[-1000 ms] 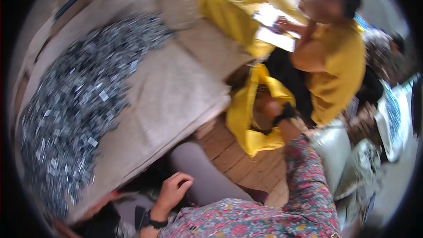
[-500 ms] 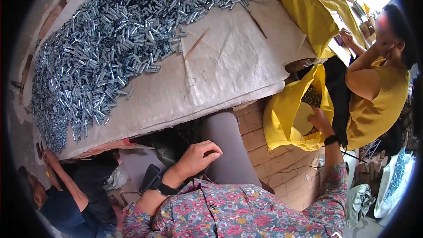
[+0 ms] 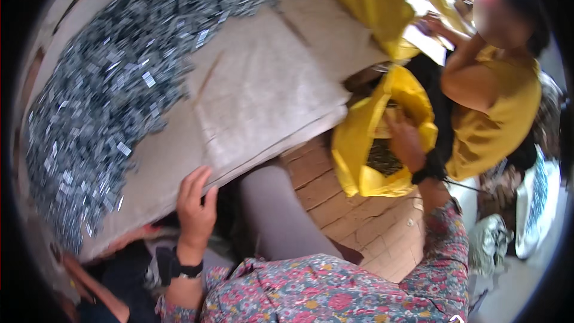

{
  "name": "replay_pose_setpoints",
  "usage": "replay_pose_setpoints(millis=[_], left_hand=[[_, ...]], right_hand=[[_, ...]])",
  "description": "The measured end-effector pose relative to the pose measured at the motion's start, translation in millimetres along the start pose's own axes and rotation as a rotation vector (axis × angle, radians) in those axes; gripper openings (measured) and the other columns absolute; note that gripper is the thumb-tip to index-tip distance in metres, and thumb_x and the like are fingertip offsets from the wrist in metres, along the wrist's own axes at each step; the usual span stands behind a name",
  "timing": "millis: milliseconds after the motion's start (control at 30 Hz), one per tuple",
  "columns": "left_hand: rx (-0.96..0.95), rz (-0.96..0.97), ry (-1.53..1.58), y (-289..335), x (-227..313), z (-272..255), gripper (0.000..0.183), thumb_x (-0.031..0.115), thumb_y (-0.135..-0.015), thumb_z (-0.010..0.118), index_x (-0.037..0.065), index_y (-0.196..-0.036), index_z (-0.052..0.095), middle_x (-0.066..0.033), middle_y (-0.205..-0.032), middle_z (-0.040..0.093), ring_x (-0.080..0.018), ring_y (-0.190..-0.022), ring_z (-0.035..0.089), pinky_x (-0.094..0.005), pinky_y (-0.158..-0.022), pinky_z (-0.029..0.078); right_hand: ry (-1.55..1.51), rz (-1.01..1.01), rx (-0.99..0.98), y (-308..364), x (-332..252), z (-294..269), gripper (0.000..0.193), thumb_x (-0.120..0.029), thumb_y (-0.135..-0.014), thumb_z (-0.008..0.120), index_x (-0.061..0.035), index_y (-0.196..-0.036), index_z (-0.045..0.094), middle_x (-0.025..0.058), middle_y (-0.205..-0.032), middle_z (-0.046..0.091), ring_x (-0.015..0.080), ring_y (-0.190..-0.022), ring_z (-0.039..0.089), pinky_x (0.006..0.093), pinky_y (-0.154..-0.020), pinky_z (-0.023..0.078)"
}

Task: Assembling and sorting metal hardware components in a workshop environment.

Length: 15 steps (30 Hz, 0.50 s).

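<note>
My left hand [image 3: 197,206] is raised by the near edge of the cloth-covered table, fingers stretched out and nothing in them. A broad heap of small, shiny metal sleeves [image 3: 113,84] lies beyond it on the pale sheet [image 3: 263,78]. My right hand [image 3: 408,140] reaches into an upright yellow bag [image 3: 345,155], blurred by motion. Its fingers are closed on a pale yellow round piece [image 3: 387,121], mostly hidden by the hand and the bag's side. Small dark brassy parts [image 3: 382,158] show inside the bag, too small to name.
A co-worker in a yellow top [image 3: 502,101] sits to the right beside another yellow bag [image 3: 371,6]. Another person's arm [image 3: 92,287] shows at the lower left. A thin stick [image 3: 209,75] lies on the sheet. White sacks [image 3: 535,209] stand at the far right above brick flooring [image 3: 335,209].
My left hand has moved left and up from over my lap to the table edge, its fingers straightening. My right hand still works inside the bag; the round piece has tilted. The whole view has shifted.
</note>
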<state>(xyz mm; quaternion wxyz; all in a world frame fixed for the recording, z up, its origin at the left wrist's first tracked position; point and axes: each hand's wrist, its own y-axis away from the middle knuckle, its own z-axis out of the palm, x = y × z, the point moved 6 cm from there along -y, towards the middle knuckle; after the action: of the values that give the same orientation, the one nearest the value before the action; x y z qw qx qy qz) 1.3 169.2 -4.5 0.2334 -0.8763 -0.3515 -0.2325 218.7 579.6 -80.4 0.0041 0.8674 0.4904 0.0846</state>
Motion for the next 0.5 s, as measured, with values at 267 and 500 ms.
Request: replay_pose_setpoints(millis=[267,500], left_hand=[[-0.096,0.03,-0.072,7.5,1.0,17.5,0.041,0.0,-0.076,0.065,-0.001,-0.117,0.058,-0.0172,-0.125,0.053,-0.0373,-0.116,0.048,-0.045,-0.101,0.037],[-0.118,0.043,-0.126,6.6,-0.8,20.8,0.045,-0.002,-0.075,0.064,0.0,-0.119,0.055,-0.0176,-0.128,0.051,-0.0372,-0.118,0.046,-0.0458,-0.102,0.035]], right_hand=[[-0.093,0.091,0.096,-5.8,32.0,1.7,0.07,0.0,-0.078,0.056,-0.0097,-0.144,0.036,0.0251,-0.125,0.052,0.0373,-0.091,0.062,0.0422,-0.077,0.053],[0.266,0.069,0.459,-22.1,39.1,3.3,0.067,-0.004,-0.078,0.059,-0.0106,-0.142,0.038,0.0249,-0.134,0.045,0.0341,-0.083,0.062,0.0353,-0.066,0.056]])
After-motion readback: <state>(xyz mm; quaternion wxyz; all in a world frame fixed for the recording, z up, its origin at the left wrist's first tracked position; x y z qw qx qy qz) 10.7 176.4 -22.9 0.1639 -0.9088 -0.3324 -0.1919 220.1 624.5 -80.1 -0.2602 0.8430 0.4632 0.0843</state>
